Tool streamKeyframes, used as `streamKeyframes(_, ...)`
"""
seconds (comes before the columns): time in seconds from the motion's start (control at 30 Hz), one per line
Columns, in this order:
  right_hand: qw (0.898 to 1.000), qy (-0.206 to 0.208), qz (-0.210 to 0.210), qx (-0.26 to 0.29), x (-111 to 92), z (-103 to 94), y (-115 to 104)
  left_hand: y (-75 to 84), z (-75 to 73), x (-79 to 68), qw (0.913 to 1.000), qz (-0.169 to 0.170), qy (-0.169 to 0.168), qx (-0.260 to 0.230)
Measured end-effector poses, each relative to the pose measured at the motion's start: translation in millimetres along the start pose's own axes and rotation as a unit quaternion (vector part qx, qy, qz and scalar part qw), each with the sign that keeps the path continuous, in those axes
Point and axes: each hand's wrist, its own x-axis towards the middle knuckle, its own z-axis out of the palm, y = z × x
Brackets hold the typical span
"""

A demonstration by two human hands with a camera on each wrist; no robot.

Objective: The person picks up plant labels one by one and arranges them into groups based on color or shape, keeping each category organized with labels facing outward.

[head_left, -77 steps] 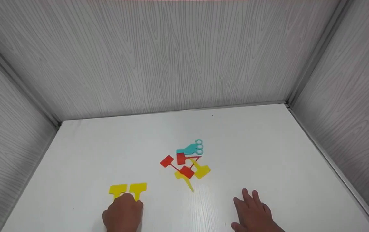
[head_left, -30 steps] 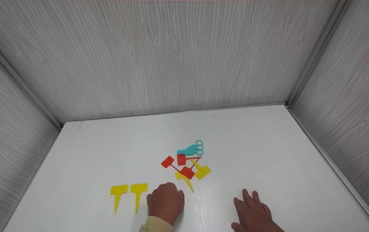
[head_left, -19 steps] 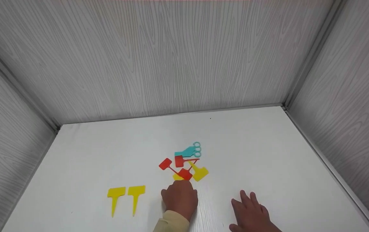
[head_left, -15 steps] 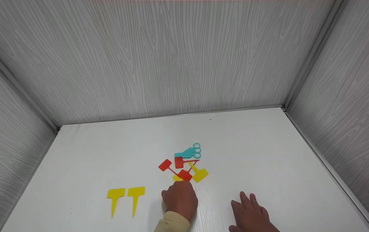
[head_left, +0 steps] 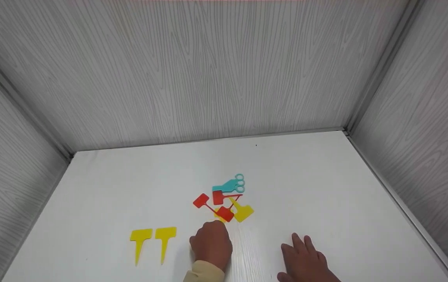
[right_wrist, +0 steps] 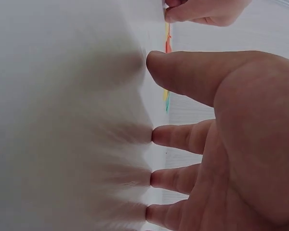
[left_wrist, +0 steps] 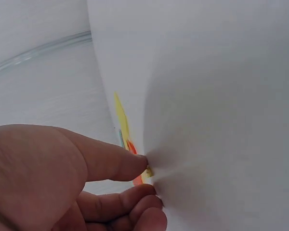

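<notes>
My left hand (head_left: 211, 243) is low over the white table at the near side of a small pile, its thumb and fingertips pinching a yellow T-shaped plant label (left_wrist: 149, 172). The hand covers most of that label in the head view; its head shows partly under a red tag (head_left: 225, 214). Another yellow plant label (head_left: 243, 212) lies slanted in the pile, beside two more red tags, one (head_left: 201, 200) to the left and one (head_left: 218, 197) farther back. At the right, my right hand (head_left: 304, 260) rests on the table with fingers spread, holding nothing.
Two yellow plant labels, one (head_left: 141, 235) left of the other (head_left: 165, 234), lie side by side with points toward me. A flat teal piece (head_left: 229, 185) with three rings lies behind the red tags. Grey wood-grain panels (head_left: 208, 70) enclose the table's back and sides.
My left hand has moved from the two left labels to the pile, then slightly back left. The pinched label's head has turned under the red tag. The right hand has stayed in place.
</notes>
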Motion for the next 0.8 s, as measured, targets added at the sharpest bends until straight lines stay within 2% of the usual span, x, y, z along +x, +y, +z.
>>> streamKeyframes(0.17,1.000,0.005,-0.002,-0.007,7.2,-5.1,-6.7,-3.5,2.1,1.3,0.9999,0.005,0.015,0.001)
streamKeyframes(0.33,1.000,0.006,0.007,-0.014,11.2,-7.8,-14.5,-2.9,3.5,1.7,0.9983,0.020,0.055,-0.001)
streamKeyframes(0.43,1.000,0.011,0.013,-0.023,11.5,-8.1,-18.2,-2.6,3.5,3.1,0.9975,0.021,0.067,-0.010)
streamKeyframes(0.63,0.999,-0.012,0.022,-0.022,17.6,-14.6,-30.9,-4.2,3.8,4.4,0.9982,0.014,0.048,-0.032)
streamKeyframes(0.8,0.999,-0.019,-0.010,-0.045,24.0,-20.6,-50.2,-7.3,-0.6,1.2,0.9990,-0.003,0.009,-0.043)
